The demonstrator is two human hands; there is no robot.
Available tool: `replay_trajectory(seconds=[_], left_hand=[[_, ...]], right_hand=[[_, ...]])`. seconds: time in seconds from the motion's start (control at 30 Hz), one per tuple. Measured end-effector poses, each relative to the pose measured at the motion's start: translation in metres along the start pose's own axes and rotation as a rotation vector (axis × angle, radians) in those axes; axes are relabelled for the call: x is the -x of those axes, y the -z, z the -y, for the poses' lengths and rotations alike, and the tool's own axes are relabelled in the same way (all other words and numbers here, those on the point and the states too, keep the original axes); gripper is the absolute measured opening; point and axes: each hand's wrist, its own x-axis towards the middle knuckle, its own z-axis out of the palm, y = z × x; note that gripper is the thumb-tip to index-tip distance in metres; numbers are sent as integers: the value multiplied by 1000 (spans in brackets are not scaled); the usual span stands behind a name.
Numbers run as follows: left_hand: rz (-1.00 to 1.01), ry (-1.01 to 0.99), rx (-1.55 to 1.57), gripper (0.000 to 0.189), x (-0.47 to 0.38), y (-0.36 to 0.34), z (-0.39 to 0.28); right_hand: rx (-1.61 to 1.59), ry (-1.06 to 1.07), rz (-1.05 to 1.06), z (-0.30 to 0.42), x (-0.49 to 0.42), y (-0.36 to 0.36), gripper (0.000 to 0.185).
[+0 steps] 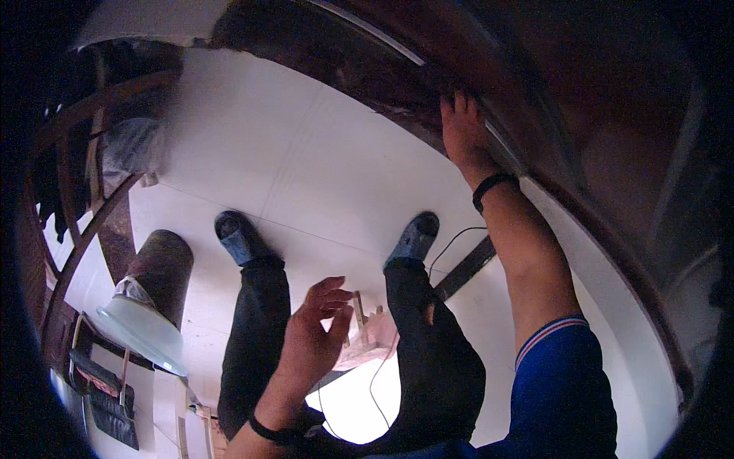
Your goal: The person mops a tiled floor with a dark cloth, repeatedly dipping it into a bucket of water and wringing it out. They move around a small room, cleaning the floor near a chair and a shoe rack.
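My right hand (pixel 463 129) reaches up to the edge of a large dark reddish-brown panel (pixel 401 86), its fingertips lost in shadow, so what they touch or hold cannot be told. A dark band circles that wrist. Lower down, between my legs, my left hand (pixel 324 327) hangs in the air with bent fingers apart and nothing seen in it; it too wears a dark wristband. Beyond the left hand, a pinkish plastic bag (pixel 367 344) with pieces like wooden sticks lies low between my legs.
A dark rolled cylinder (pixel 163 258) stands at left beside a translucent basin-like object (pixel 143 333). Curved dark wooden bars (pixel 86 241) rise at the far left. A dark strip (pixel 465 267) and a thin cable (pixel 450 241) lie on the pale floor (pixel 321 166) near my right foot.
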Motion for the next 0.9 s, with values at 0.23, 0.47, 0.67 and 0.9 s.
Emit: replay_trajectory(seconds=[0.23,0.47,0.67,0.9], left_hand=[[28,43,-40,44,0,-20,0],[34,121,-28,43,3,-30,-2],[47,163,-37,41,1,-31,1],[90,152,-37,49,7,-30,-9]], right_hand=[[-81,-120,119,-63,65,-51,42],[-48,-207,249,-121,136,-98,41],[-24,-211,261,-162,186,-143,68],[-23,-265,211,-174,206,-164,65]])
